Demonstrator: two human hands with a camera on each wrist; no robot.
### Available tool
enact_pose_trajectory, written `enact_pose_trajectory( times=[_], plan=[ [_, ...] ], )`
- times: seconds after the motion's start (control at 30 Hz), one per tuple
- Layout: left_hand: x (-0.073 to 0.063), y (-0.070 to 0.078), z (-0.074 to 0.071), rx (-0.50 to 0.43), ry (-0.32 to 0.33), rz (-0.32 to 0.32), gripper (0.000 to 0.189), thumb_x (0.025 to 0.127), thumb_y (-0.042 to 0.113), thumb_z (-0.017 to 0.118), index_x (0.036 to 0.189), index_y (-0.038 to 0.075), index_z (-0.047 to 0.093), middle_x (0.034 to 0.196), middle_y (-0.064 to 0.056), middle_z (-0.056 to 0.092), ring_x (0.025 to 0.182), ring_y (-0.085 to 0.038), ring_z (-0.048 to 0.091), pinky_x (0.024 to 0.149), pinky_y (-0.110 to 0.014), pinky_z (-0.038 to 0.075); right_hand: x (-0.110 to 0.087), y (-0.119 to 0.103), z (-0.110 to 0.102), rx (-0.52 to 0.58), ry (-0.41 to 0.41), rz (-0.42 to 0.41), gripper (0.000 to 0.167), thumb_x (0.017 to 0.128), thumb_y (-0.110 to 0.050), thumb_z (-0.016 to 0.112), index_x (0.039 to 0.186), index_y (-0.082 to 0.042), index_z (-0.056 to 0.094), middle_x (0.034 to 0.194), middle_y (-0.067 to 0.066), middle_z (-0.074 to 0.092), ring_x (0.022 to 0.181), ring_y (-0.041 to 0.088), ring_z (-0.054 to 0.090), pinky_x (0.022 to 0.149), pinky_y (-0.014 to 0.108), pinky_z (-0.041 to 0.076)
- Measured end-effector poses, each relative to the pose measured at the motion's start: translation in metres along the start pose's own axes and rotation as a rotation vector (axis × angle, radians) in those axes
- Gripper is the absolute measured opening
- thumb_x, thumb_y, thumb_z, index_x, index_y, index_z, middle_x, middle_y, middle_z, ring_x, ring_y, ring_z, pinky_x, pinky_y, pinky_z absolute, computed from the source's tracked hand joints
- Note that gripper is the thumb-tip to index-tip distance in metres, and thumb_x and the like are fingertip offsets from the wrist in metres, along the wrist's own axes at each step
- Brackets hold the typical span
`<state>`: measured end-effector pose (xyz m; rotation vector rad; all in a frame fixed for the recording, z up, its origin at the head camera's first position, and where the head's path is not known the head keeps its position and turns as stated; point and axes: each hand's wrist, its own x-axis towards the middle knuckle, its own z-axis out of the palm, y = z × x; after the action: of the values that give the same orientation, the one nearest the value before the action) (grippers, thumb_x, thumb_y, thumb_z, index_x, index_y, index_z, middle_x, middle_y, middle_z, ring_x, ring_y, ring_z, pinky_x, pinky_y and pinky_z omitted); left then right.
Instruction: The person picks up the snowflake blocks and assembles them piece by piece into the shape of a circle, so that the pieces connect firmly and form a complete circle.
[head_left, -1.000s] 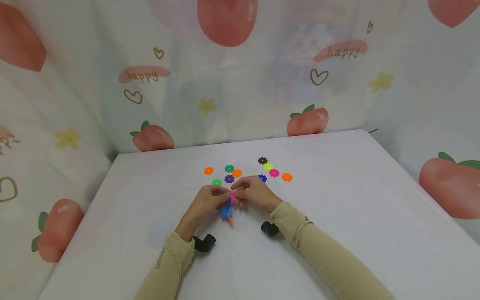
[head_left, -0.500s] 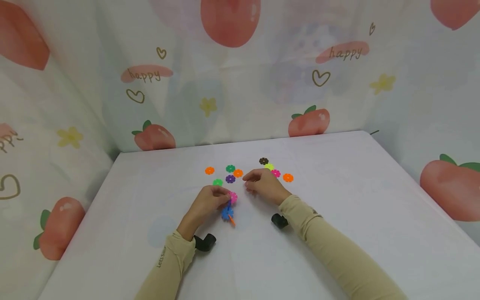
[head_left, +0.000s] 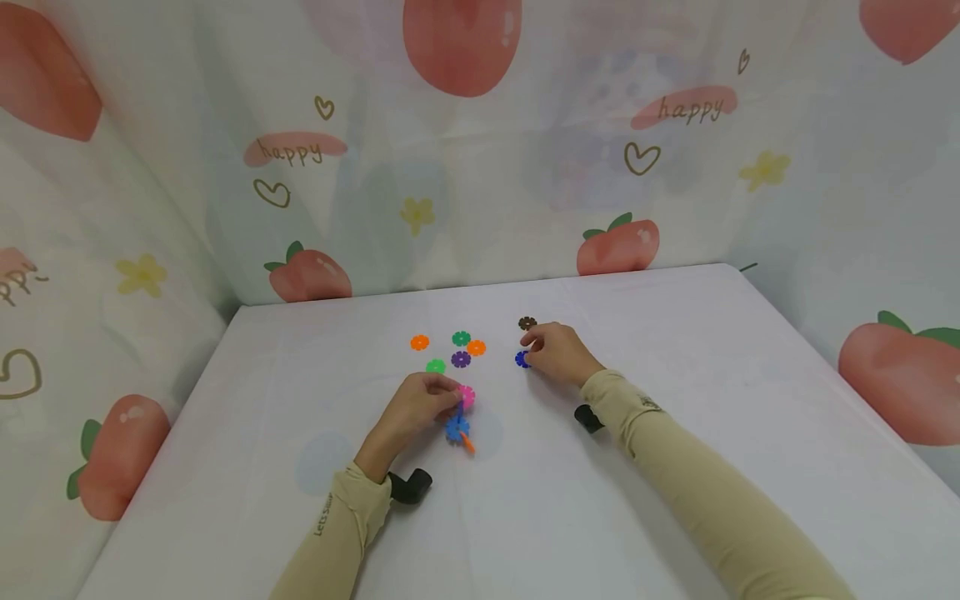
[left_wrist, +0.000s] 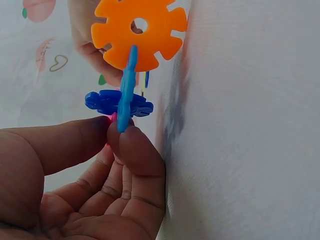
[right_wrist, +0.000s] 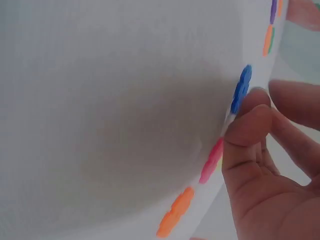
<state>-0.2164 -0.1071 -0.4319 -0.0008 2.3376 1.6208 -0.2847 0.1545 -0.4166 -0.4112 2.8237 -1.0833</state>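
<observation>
My left hand (head_left: 414, 412) pinches a pink interlocking disc (head_left: 468, 396) between thumb and fingertips. Joined to it is a small chain: a dark blue disc (left_wrist: 102, 102), a light blue disc (left_wrist: 126, 92) seen edge-on, and an orange disc (left_wrist: 112, 37) slotted at the far end. Farther right, my right hand (head_left: 558, 354) is at a loose blue disc (head_left: 521, 359). In the right wrist view its fingertips are by that blue disc (right_wrist: 241, 90), with thumb and fingers apart; whether they touch it is unclear. Beside these fingers lie a pink disc (right_wrist: 211, 161) and an orange disc (right_wrist: 175, 212).
Loose notched discs lie flat on the white table (head_left: 675, 467): orange (head_left: 419, 342), dark green (head_left: 461, 338), another orange (head_left: 476, 348), purple (head_left: 461, 359), light green (head_left: 436, 367) and brown (head_left: 527, 322). Patterned cloth (head_left: 495, 183) hangs behind. Black wrist devices (head_left: 411, 486) sit under the wrists.
My right hand has let go of the pink disc and moved right and away, over to the loose blue disc. My left hand keeps its pinch on the chain, nearly still.
</observation>
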Motion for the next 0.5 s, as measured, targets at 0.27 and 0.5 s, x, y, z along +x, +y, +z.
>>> enact_pose_trajectory(
  times=[0.27, 0.5],
  plan=[
    [-0.0007, 0.0008, -0.0002, 0.011, -0.003, 0.000, 0.017, 0.105, 0.012, 0.069, 0.115, -0.001, 0.073, 0.103, -0.009, 0.073, 0.091, -0.023, 0.068, 0.086, -0.033, 0.059, 0.0054, 0.0031, -0.0006, -0.105, -0.054, -0.021, 0.026, 0.090, 0.000, 0.077, 0.114, 0.008, 0.073, 0.093, 0.013, 0.069, 0.090, 0.028, 0.063, 0.085, 0.043, 0.052],
    [-0.0009, 0.0011, 0.0002, 0.026, 0.000, -0.014, 0.016, 0.105, 0.012, 0.069, 0.115, -0.001, 0.073, 0.102, -0.009, 0.073, 0.091, -0.023, 0.068, 0.088, -0.034, 0.060, 0.0066, 0.0013, 0.0008, -0.114, -0.069, -0.019, 0.022, 0.092, 0.002, 0.077, 0.109, 0.008, 0.065, 0.100, 0.019, 0.068, 0.096, 0.034, 0.065, 0.091, 0.047, 0.054]
  ],
)
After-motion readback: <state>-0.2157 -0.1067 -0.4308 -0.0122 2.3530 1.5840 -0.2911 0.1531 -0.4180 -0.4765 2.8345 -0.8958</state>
